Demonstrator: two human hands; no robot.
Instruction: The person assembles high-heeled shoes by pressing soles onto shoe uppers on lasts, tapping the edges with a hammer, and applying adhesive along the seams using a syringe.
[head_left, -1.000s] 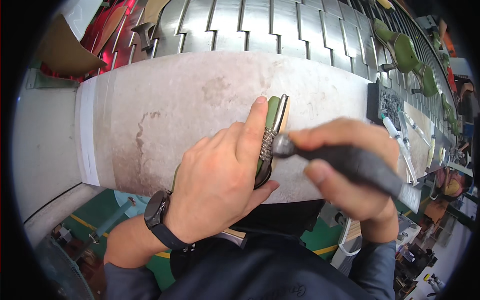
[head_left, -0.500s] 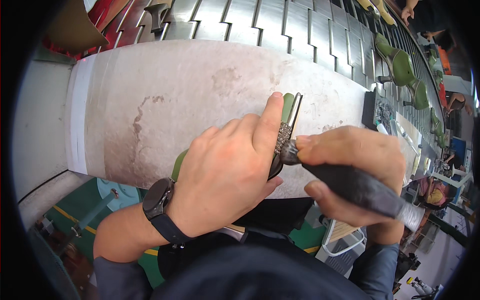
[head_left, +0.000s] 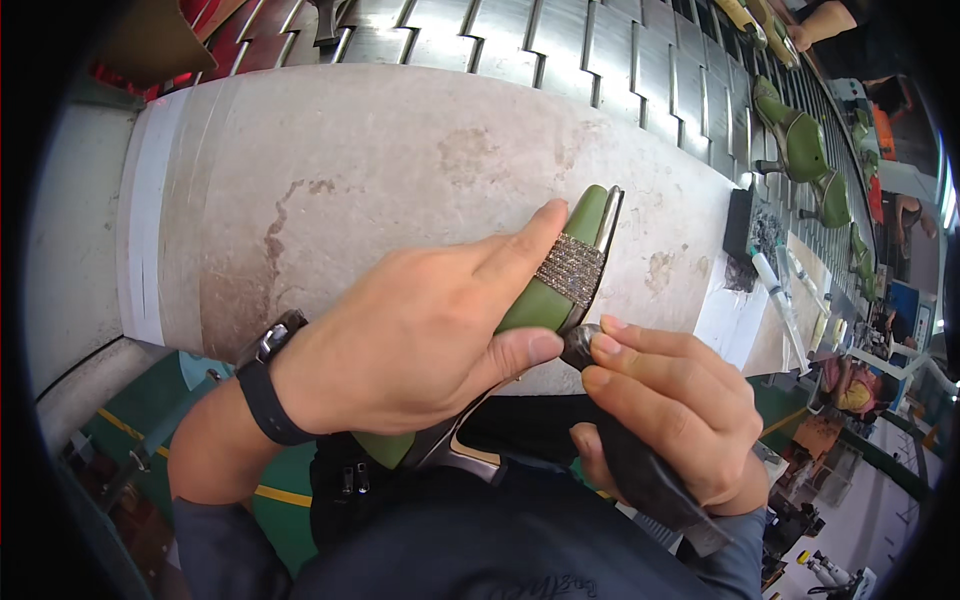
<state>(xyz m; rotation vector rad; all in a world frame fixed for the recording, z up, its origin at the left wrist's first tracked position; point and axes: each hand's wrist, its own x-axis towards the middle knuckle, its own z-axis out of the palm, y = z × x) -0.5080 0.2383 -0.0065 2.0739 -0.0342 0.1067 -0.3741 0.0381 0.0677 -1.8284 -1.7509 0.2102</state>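
My left hand (head_left: pixel 420 320) is closed around a green heeled shoe (head_left: pixel 535 308), its toe pointing away from me. Across the shoe's forepart runs a glittery band (head_left: pixel 572 270). The shoe lies tilted on its side, its sole edge facing right, and its heel end reaches past the near table edge toward my body. My right hand (head_left: pixel 690 410) grips a dark tool (head_left: pixel 650 480) with a wide handle and a rounded knob end. That knob is at the shoe's sole edge, just below the band and close to my left thumb; whether it touches cannot be made out.
A pale, stained work table (head_left: pixel 370 180) lies under my hands. Beyond it runs a slatted metal conveyor (head_left: pixel 560 50) carrying more green shoes (head_left: pixel 800 145). At the table's right stand a black box (head_left: pixel 742 220) and several white tubes or brushes (head_left: pixel 785 300). Another person's hand (head_left: pixel 800 38) shows at far right.
My left hand has shifted left and down the shoe, uncovering the glittery band. My right hand has moved lower, taking the tool's knob from the band down the sole edge.
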